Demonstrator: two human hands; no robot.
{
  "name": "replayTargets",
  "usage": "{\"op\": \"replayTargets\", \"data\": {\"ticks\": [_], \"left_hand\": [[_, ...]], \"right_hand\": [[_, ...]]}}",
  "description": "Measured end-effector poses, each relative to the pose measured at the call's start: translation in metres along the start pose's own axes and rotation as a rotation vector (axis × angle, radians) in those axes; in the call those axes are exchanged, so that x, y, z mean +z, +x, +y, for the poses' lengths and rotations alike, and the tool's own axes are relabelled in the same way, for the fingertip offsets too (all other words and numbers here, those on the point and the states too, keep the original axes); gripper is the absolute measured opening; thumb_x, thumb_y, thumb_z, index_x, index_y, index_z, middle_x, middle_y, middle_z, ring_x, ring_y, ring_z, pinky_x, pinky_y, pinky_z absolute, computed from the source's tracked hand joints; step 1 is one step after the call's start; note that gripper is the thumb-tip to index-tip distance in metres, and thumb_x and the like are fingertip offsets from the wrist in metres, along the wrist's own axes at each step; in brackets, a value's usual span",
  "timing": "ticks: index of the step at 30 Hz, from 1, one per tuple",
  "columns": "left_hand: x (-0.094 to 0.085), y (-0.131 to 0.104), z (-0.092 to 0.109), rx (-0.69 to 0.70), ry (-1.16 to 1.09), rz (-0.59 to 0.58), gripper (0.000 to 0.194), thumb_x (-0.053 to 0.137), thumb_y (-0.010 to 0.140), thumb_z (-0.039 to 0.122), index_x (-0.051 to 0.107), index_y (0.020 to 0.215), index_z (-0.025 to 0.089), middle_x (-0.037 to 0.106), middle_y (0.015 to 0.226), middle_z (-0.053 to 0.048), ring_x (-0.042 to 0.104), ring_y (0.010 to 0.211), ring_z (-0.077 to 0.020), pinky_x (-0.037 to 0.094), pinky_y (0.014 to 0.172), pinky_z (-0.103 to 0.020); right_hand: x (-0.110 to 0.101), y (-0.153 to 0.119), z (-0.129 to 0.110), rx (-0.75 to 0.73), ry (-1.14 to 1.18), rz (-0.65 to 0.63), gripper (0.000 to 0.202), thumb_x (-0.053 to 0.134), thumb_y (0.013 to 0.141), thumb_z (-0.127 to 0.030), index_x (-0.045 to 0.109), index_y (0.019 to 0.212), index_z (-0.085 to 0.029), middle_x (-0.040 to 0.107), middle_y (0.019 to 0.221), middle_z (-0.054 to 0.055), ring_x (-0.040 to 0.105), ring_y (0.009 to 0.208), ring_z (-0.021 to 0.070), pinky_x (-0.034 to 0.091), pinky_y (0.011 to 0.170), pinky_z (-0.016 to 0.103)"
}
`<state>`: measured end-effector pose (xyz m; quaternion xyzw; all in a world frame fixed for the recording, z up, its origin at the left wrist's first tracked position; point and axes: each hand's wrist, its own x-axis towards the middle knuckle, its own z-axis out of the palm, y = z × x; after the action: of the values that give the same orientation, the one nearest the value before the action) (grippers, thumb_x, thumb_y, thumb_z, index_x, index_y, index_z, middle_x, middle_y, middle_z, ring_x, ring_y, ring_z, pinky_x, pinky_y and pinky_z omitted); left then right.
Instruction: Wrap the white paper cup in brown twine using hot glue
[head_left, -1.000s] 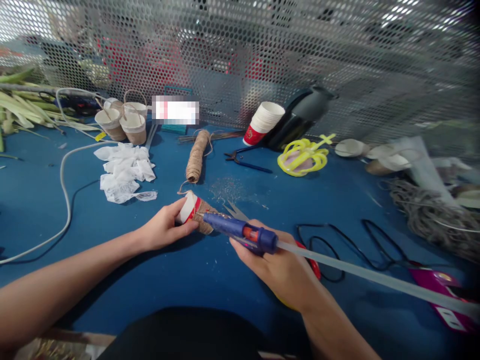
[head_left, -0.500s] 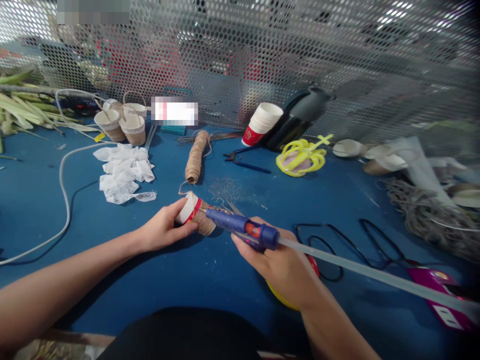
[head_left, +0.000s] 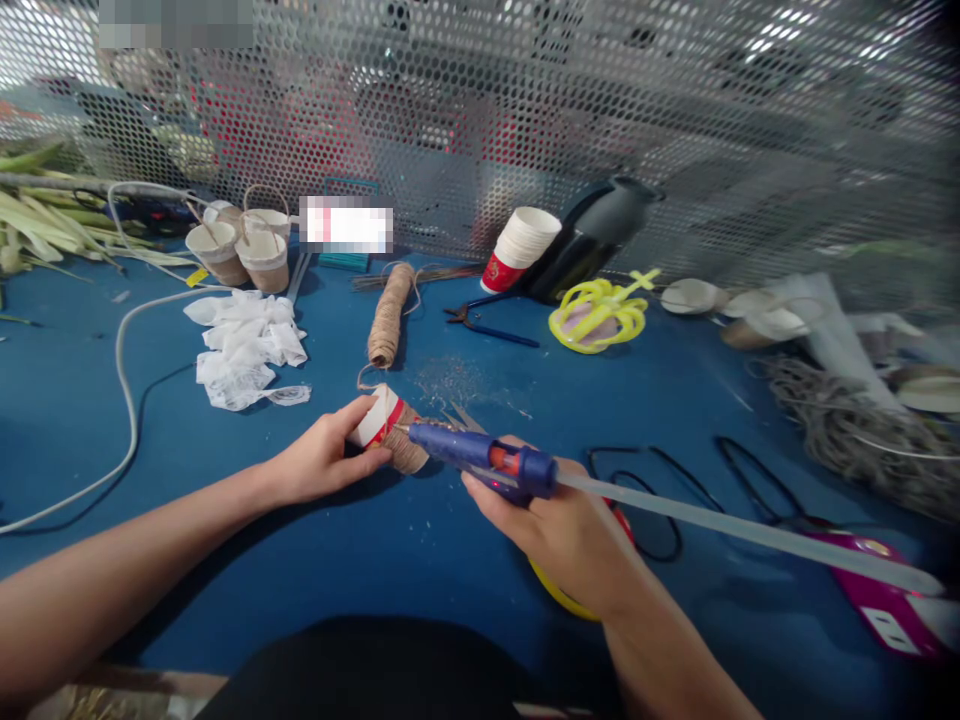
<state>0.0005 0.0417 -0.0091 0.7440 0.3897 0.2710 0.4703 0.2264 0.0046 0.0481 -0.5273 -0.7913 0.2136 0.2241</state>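
Cup (head_left: 373,424) btwn L fingers (head_left: 354,413)

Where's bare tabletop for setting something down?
Bare blue shows between the yellow crown and black cord, and between the white fabric and left forearm. Crowded: right side, with grey yarn; back left, with handled cups.

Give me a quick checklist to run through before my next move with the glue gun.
1. Paper cup held in left hand: ok.
2. Glue gun held in right hand, nozzle aimed at the cup: ok.
3. Glue stick loaded in the gun: ok, long end sticking out behind.
4. Scissors well away from right hand: not ok, blades show right beside it.
5. Glue hot enough: cannot tell.
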Motion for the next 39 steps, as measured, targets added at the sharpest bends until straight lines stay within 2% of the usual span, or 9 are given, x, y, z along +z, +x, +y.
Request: {"op": "replayTargets", "data": {"ticks": [4, 9, 15, 21, 26, 32, 39], "left_hand": [[-0.0006, -0.0004, 0.0011, 0.019, -0.002, -0.003, 0.042, 0.050, 0.082, 0.031, 0.040, 0.119, 0.013, 0.061, 0.101, -0.008, 0.057, 0.086, -0.0173, 0.046, 0.077, -0.028], [-0.0005, 0.0000, 0.0016, 0.023, -0.007, -0.009, 0.041, 0.050, 0.082, 0.031, 0.041, 0.118, 0.014, 0.061, 0.101, -0.008, 0.057, 0.087, -0.0175, 0.046, 0.077, -0.027], [-0.0014, 0.0010, 0.0035, 0.020, 0.034, -0.006, 0.041, 0.050, 0.081, 0.031, 0.042, 0.117, 0.013, 0.061, 0.097, -0.007, 0.057, 0.084, -0.0172, 0.046, 0.075, -0.027], [-0.0016, 0.0004, 0.0043, 0.036, 0.009, -0.010, 0.041, 0.050, 0.081, 0.030, 0.042, 0.118, 0.013, 0.061, 0.098, -0.007, 0.057, 0.083, -0.0168, 0.046, 0.075, -0.027], [-0.0013, 0.0003, 0.0035, 0.031, 0.028, -0.007, 0.041, 0.051, 0.080, 0.030, 0.043, 0.117, 0.013, 0.061, 0.097, -0.007, 0.056, 0.083, -0.0171, 0.046, 0.076, -0.028], [-0.0014, 0.0003, 0.0030, 0.039, 0.044, -0.006, 0.043, 0.050, 0.081, 0.031, 0.041, 0.119, 0.013, 0.061, 0.097, -0.008, 0.057, 0.083, -0.0170, 0.046, 0.075, -0.027], [-0.0006, 0.0000, 0.0038, 0.043, 0.041, -0.007, 0.040, 0.051, 0.080, 0.030, 0.043, 0.116, 0.014, 0.061, 0.095, -0.007, 0.057, 0.081, -0.0161, 0.046, 0.074, -0.026]], "right_hand": [[-0.0013, 0.0014, -0.0016, 0.003, -0.020, 0.074, 0.007, 0.054, 0.076, -0.024, 0.056, 0.072, -0.019, 0.063, 0.067, 0.001, 0.059, 0.058, 0.0139, 0.048, 0.059, 0.025], [-0.0021, 0.0006, -0.0011, -0.016, 0.003, 0.022, 0.006, 0.054, 0.076, -0.023, 0.056, 0.072, -0.020, 0.063, 0.065, -0.001, 0.059, 0.058, 0.0131, 0.048, 0.059, 0.024], [-0.0010, 0.0001, 0.0043, 0.001, -0.013, 0.069, 0.010, 0.053, 0.077, -0.026, 0.056, 0.069, -0.019, 0.063, 0.064, 0.000, 0.058, 0.056, 0.0136, 0.047, 0.057, 0.026], [-0.0025, -0.0007, 0.0007, 0.002, -0.032, 0.028, 0.008, 0.055, 0.076, -0.027, 0.058, 0.073, -0.020, 0.063, 0.063, -0.001, 0.059, 0.056, 0.0141, 0.046, 0.054, 0.025], [-0.0023, 0.0009, 0.0031, 0.039, -0.041, 0.050, 0.015, 0.052, 0.078, -0.028, 0.056, 0.065, -0.020, 0.063, 0.063, 0.001, 0.060, 0.061, 0.0164, 0.046, 0.053, 0.026], [-0.0027, -0.0005, 0.0033, 0.001, -0.005, -0.002, 0.011, 0.053, 0.077, -0.027, 0.057, 0.069, -0.020, 0.063, 0.062, -0.001, 0.058, 0.055, 0.0132, 0.045, 0.052, 0.024], [-0.0016, 0.0030, 0.0054, 0.058, -0.046, 0.060, 0.018, 0.051, 0.078, -0.027, 0.055, 0.062, -0.019, 0.063, 0.064, 0.002, 0.059, 0.060, 0.0160, 0.046, 0.055, 0.026]]}}
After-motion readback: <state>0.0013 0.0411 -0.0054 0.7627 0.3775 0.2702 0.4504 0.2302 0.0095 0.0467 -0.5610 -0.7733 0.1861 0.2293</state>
